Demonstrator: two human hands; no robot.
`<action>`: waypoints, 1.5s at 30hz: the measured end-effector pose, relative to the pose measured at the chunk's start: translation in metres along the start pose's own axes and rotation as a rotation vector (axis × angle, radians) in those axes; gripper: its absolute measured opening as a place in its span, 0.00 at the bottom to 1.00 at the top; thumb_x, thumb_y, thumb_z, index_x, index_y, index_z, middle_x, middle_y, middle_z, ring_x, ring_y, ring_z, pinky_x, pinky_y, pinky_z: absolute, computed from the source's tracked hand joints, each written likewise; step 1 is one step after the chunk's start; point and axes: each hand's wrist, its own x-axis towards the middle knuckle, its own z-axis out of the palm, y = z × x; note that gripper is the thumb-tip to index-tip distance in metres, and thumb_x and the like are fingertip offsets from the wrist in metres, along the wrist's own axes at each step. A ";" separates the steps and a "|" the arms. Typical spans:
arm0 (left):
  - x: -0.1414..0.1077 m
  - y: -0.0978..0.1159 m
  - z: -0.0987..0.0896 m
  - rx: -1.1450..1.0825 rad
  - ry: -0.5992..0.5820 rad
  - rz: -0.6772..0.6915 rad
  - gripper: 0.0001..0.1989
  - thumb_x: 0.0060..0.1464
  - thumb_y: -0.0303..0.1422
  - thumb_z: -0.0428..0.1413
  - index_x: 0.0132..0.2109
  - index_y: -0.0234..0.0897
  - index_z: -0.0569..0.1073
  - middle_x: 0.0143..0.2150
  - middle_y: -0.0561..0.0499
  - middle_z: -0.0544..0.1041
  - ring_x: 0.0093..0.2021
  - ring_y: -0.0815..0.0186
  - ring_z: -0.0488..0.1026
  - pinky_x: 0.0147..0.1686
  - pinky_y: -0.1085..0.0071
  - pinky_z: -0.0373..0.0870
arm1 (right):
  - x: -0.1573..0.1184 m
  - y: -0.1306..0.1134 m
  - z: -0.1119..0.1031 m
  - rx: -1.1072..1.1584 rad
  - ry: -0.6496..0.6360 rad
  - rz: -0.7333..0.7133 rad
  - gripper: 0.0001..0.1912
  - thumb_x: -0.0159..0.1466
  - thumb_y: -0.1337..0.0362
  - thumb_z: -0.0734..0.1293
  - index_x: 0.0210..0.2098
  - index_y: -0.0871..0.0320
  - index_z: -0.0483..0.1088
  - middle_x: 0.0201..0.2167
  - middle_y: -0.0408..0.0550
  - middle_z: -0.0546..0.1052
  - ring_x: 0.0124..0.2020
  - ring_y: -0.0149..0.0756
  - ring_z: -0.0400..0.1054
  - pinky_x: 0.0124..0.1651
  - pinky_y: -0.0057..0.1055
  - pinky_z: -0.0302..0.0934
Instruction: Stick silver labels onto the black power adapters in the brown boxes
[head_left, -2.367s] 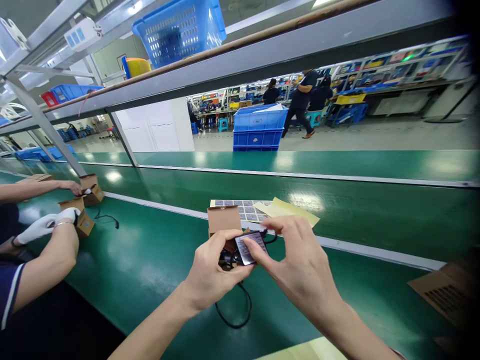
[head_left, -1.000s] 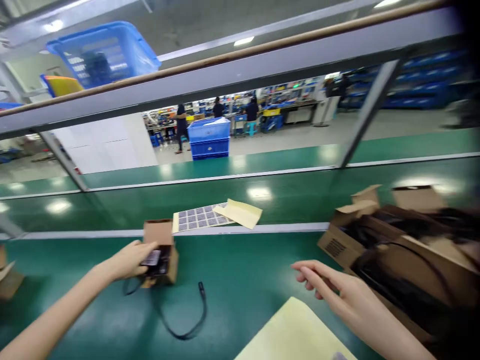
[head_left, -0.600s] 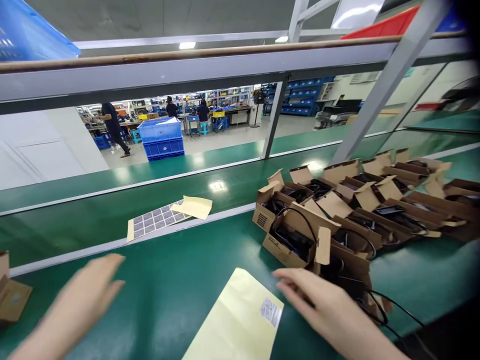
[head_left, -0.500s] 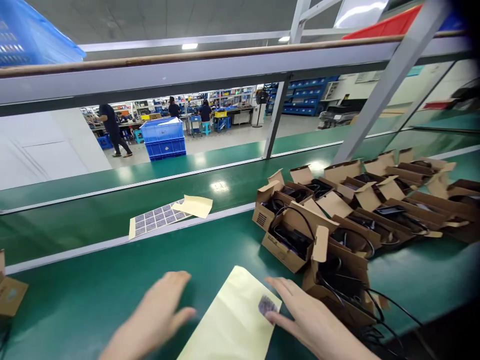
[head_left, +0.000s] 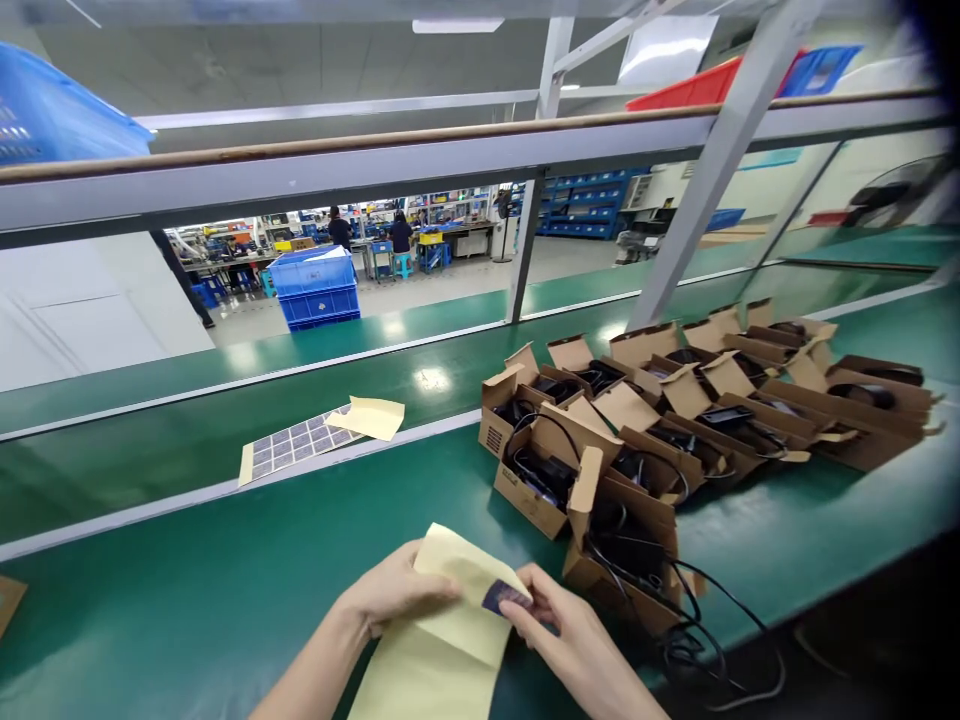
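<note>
The green surface (head_left: 187,590) carries open cardboard boxes (head_left: 626,408) right of the yellow sheet (head_left: 442,670); a printed label sheet (head_left: 292,442) lies beyond it, leftward. The left hand (head_left: 401,590) grips its left edge, thumb on top; the right hand (head_left: 559,620), nearly closed, pinches the dark label (head_left: 496,596) at its upper right corner.

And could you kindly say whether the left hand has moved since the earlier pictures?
Yes: judged against the open cartons, the left hand has moved right, toward them, and now holds the yellow sheet.

Right of the fingers (head_left: 529,628), open boxes (head_left: 684,392) block; leftward, bench (head_left: 187,590) is free.
</note>
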 end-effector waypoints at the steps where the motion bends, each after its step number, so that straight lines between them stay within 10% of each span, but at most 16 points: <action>1: -0.006 0.005 0.001 -0.083 -0.008 -0.002 0.26 0.43 0.39 0.66 0.50 0.31 0.76 0.45 0.43 0.81 0.43 0.56 0.79 0.45 0.63 0.73 | 0.001 -0.003 -0.005 -0.040 0.067 -0.071 0.08 0.69 0.57 0.63 0.39 0.55 0.69 0.33 0.43 0.76 0.32 0.34 0.73 0.34 0.28 0.69; 4: -0.021 0.019 0.007 -0.152 0.029 -0.018 0.27 0.40 0.36 0.68 0.49 0.31 0.77 0.42 0.43 0.82 0.40 0.58 0.79 0.43 0.65 0.73 | 0.005 -0.014 -0.022 -0.241 0.282 -0.374 0.14 0.66 0.61 0.69 0.51 0.52 0.70 0.45 0.50 0.77 0.45 0.42 0.73 0.49 0.36 0.70; 8: -0.036 0.032 0.013 -0.112 0.007 0.001 0.25 0.42 0.35 0.67 0.49 0.32 0.79 0.41 0.45 0.82 0.38 0.61 0.78 0.41 0.69 0.73 | 0.012 -0.039 -0.040 -0.314 0.160 -0.581 0.11 0.68 0.68 0.66 0.50 0.53 0.71 0.41 0.49 0.78 0.43 0.40 0.73 0.46 0.34 0.70; 19: -0.067 0.047 0.005 0.214 0.046 0.078 0.19 0.49 0.36 0.65 0.49 0.40 0.78 0.44 0.49 0.81 0.43 0.58 0.77 0.41 0.68 0.72 | 0.029 -0.071 -0.044 -0.176 -0.090 -0.648 0.08 0.71 0.70 0.60 0.42 0.54 0.69 0.35 0.47 0.77 0.35 0.36 0.72 0.37 0.31 0.68; 36: -0.089 0.032 -0.026 -0.446 0.343 -0.033 0.20 0.44 0.40 0.69 0.42 0.32 0.77 0.37 0.45 0.80 0.34 0.63 0.77 0.34 0.71 0.74 | 0.052 -0.088 0.017 -0.182 0.003 -0.777 0.12 0.70 0.73 0.60 0.49 0.56 0.70 0.40 0.49 0.80 0.38 0.37 0.75 0.44 0.32 0.70; 45: -0.095 0.021 -0.049 -0.470 0.323 -0.007 0.20 0.44 0.39 0.69 0.42 0.31 0.78 0.37 0.44 0.81 0.33 0.65 0.77 0.33 0.73 0.73 | 0.086 -0.100 0.041 -0.087 -0.112 -0.696 0.08 0.69 0.72 0.61 0.35 0.54 0.65 0.29 0.44 0.75 0.29 0.31 0.72 0.30 0.25 0.67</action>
